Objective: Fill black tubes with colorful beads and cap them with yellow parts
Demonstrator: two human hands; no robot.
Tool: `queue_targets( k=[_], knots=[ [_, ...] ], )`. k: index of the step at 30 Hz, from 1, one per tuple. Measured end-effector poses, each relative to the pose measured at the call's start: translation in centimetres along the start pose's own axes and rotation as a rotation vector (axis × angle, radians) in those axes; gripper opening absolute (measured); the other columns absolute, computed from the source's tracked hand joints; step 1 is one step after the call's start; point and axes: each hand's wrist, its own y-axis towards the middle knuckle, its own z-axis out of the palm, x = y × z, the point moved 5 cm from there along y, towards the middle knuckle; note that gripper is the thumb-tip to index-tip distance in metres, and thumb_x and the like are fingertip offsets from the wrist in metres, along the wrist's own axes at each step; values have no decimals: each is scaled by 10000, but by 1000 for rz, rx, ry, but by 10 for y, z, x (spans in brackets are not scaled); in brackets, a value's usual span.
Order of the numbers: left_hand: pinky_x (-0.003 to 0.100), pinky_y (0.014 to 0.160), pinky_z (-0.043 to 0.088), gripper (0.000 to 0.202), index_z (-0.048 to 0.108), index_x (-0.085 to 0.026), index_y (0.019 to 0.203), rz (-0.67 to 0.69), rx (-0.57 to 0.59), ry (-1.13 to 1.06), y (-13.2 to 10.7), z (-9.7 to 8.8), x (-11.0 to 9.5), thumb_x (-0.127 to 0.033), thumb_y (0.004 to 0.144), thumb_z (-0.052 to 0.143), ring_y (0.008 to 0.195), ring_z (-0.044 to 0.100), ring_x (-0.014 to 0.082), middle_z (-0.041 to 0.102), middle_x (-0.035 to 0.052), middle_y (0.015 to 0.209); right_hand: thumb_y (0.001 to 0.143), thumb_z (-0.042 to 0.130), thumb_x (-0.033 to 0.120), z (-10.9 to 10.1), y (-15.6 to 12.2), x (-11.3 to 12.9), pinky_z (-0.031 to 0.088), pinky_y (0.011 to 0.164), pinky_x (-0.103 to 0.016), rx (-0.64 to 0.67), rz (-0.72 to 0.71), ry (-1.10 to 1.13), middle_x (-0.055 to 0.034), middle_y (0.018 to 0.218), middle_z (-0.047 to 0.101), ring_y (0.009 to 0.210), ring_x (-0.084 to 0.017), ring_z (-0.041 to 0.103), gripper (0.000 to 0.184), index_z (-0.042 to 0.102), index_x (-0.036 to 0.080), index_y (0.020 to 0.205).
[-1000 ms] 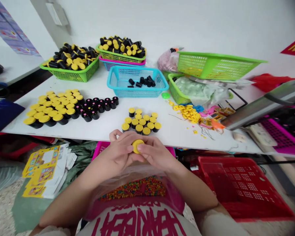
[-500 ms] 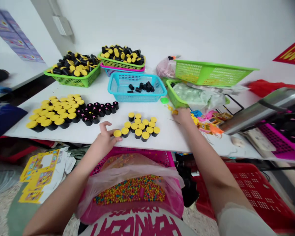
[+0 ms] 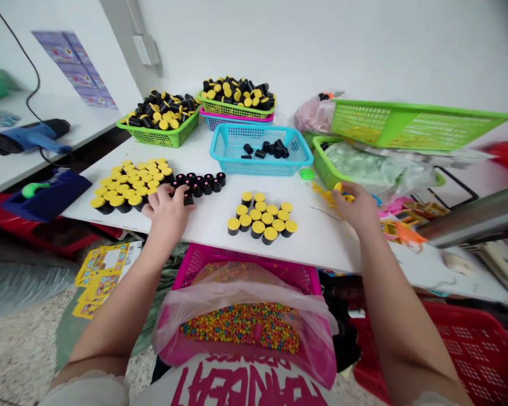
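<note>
Left forearm (image 3: 121, 316) and right forearm (image 3: 400, 316) both reach straight out ahead, kind of a wide V. Left hand (image 3: 167, 214) is palm down with the fingers (image 3: 163, 194) spread. Right hand (image 3: 355, 208) sits well apart, palm down too, fingers (image 3: 342, 194) curled in, can't really tell if they're pinching anything.

black plastic tubes (image 3: 201, 184) upright in a tight group on the white worktop (image 3: 317, 248), yellow-capped black tubes (image 3: 258, 220) standing clustered just right of them, loose yellow caps (image 3: 327, 195) lying farther right
</note>
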Motion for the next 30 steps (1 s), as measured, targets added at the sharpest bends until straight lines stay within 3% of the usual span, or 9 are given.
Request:
queue_targets(
  k=[5,10,12,14,18,21,23,26,30],
  knots=[
    [582,900,279,391,590,-300,1294,93,19,124,13,7,14,-359,918,500,1219,364,465,355,193,1464,852,545,509,-3,-13,19,539,814,-377,-39,-64,227,-123,995,717,899,-234,676,443,670,147,1075],
    [586,917,292,304,662,-230,1145,159,83,166,19,10,7,-368,923,507,1257,347,455,394,177,1462,906,412,625,-12,-32,51,485,667,-321,-3,-150,213,-44,651,602,659,-180,586,527,632,181,727],
    [588,947,285,285,653,-220,1128,190,139,164,19,6,1,-364,908,543,1290,336,439,437,172,1445,902,440,625,-14,-43,64,453,603,-297,34,-189,298,-17,610,552,595,-155,535,511,657,176,789],
    [579,977,289,270,642,-217,1113,203,246,122,17,-2,-7,-361,893,581,1263,410,399,570,161,1317,910,479,580,-15,-55,77,438,573,-285,90,-214,407,-2,635,545,574,-140,510,465,684,173,1002],
    [488,991,393,305,591,-209,1174,327,419,-178,-3,-35,-38,-365,914,559,988,629,262,701,84,1063,936,508,487,-18,-89,111,442,584,-286,236,-240,557,-6,758,576,615,-131,517,431,611,242,1275],
    [393,1012,445,310,550,-213,1242,593,383,-531,-31,-66,-75,-328,967,468,1106,601,218,626,85,1236,934,541,468,-18,-121,147,416,568,-270,434,-229,736,18,706,536,592,-117,480,403,607,268,1278],
    [378,1030,454,388,440,-238,1361,695,345,-732,-50,-76,-92,-291,977,454,1183,562,209,556,99,1328,931,556,470,-17,-140,170,372,522,-246,580,-191,922,43,640,488,548,-102,437,389,593,261,1256],
    [417,1005,483,616,174,-302,1469,747,237,-984,-73,-71,-103,-295,957,516,1164,571,225,519,125,1329,918,592,452,-14,-159,191,274,450,-212,760,-75,1152,101,538,401,444,-72,320,339,522,266,1193],
    [441,989,482,544,135,-295,1408,801,131,-1047,-94,-52,-103,-315,979,469,1212,528,236,486,130,1265,911,620,388,-7,-172,194,181,407,-188,890,46,1297,141,470,335,389,-46,206,208,478,254,980]
  ],
)
